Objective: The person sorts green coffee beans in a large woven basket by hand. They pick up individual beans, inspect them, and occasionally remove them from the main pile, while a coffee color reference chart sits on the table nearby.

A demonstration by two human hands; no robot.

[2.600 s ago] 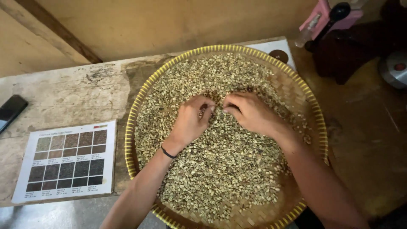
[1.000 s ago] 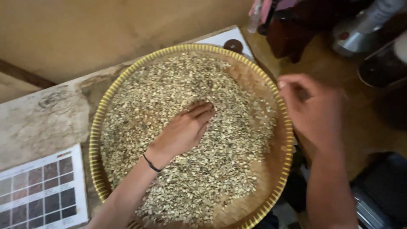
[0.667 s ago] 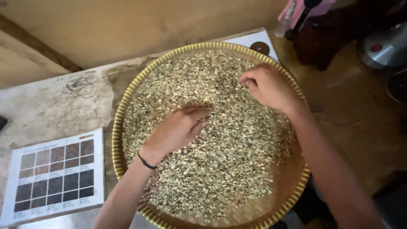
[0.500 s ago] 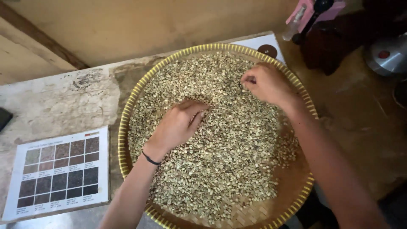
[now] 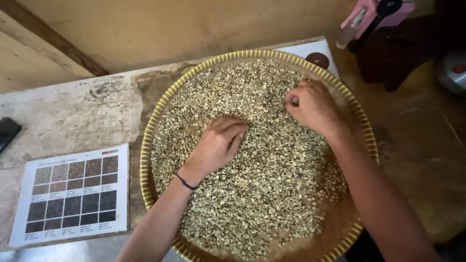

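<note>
A wide round woven tray (image 5: 145, 145) with a yellow rim lies on a worn table and is covered with pale green beans (image 5: 262, 194). My left hand (image 5: 218, 143) rests palm down on the beans near the tray's middle, fingers together, a dark band around the wrist. My right hand (image 5: 313, 104) sits on the beans at the tray's upper right, fingers curled and pinched at a few beans; whether one is held I cannot tell.
A printed chart of bean colour swatches (image 5: 73, 194) lies left of the tray. A dark flat object (image 5: 7, 133) lies at the table's left edge. A white card (image 5: 313, 56) sticks out behind the tray. Pink and dark items (image 5: 374, 14) stand at the upper right.
My right hand came back from outside the tray's right rim onto the beans at the upper right. My left hand stayed on the beans near the middle.
</note>
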